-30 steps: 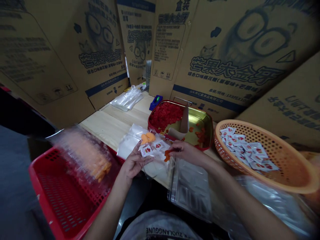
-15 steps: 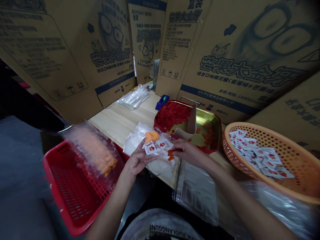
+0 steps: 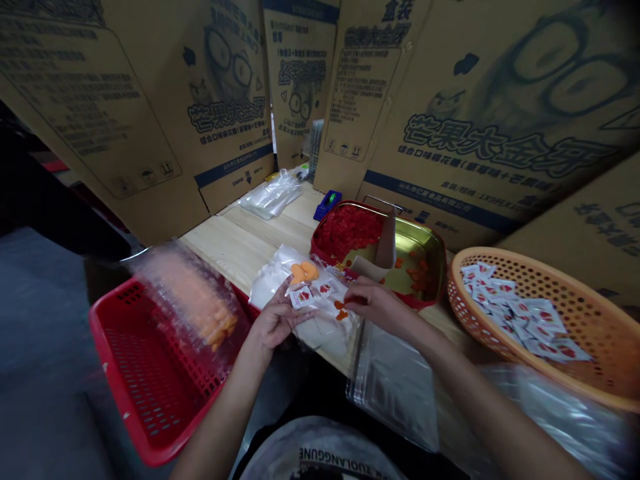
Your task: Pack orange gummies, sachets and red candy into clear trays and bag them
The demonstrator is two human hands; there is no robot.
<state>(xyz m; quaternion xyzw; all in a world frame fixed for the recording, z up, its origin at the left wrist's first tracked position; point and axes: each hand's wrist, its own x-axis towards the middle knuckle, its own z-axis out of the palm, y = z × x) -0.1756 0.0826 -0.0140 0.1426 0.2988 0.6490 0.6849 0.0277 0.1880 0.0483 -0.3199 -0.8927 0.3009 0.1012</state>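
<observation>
A stack of clear plastic bags lies at the table's front edge, with peach-orange round pieces on top. My left hand is at its left side, thumb and forefinger around a small white sachet with a red print. A second printed sachet lies just right of it. Small dark-orange pieces lie on the plastic beside the fingertips of my right hand. Those fingers are pinched together, and what is between them is hidden.
Behind the right hand stands a red-rimmed tin with red and orange pieces. An orange basket of sachets is at right, a red basket under a bag of orange pieces at left. Cardboard boxes wall the back.
The dark-orange pieces now show more clearly apart from my right fingertips, spread on the plastic. My left hand stays about where it was. The whole view has shifted slightly.
</observation>
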